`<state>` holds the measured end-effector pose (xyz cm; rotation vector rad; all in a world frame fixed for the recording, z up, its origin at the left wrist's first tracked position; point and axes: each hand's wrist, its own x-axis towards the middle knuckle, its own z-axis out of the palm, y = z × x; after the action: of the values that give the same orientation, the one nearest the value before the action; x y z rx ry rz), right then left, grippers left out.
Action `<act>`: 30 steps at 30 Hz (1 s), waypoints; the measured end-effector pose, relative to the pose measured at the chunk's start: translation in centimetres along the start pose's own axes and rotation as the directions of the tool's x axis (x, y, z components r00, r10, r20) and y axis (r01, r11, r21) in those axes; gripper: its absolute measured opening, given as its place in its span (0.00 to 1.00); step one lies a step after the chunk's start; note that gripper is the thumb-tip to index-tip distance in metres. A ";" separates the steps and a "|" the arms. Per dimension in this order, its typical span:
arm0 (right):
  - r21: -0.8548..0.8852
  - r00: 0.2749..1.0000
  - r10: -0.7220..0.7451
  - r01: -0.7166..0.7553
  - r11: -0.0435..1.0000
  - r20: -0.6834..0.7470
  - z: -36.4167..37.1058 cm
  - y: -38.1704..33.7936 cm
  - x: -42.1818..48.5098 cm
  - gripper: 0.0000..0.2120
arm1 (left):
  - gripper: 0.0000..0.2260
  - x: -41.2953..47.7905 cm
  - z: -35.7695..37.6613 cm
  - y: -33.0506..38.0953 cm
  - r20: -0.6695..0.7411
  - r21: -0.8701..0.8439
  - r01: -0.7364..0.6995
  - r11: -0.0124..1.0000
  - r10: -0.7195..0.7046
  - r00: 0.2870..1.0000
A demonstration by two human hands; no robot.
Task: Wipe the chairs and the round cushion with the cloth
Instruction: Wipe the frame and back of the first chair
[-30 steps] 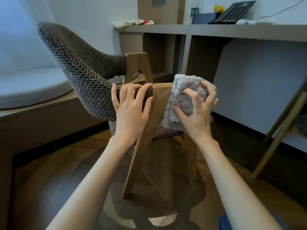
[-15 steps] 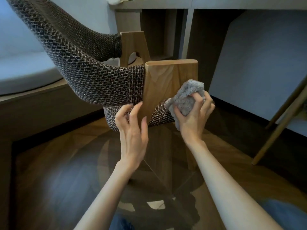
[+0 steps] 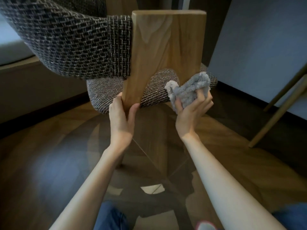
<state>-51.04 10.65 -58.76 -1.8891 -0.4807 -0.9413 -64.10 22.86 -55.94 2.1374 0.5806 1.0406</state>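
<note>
A single wide-angle camera rides on the person's head, looking forward and down. It is very near the chair (image 3: pixel 166 47), whose wooden upright fills twelve o'clock, with the floor (image 3: pixel 49 163) spreading towards six o'clock.

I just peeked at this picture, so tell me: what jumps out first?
A wide wooden chair leg fills the upper middle, with the chair's dark woven back curving to its left. The left hand grips the leg's lower part, and the right hand beside it holds a grey cloth.
</note>
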 end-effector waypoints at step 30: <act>-0.436 0.188 0.840 -0.785 0.440 0.508 2.7 18.1 -13.3 0.39 | 0.16 -0.1 0.4 -1.8 -0.015 -0.136 -0.005 0.991 0.003 1.000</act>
<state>-46.26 5.02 -80.15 -2.0933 0.2538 0.5390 -63.98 23.87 -57.49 2.0146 0.4982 1.0675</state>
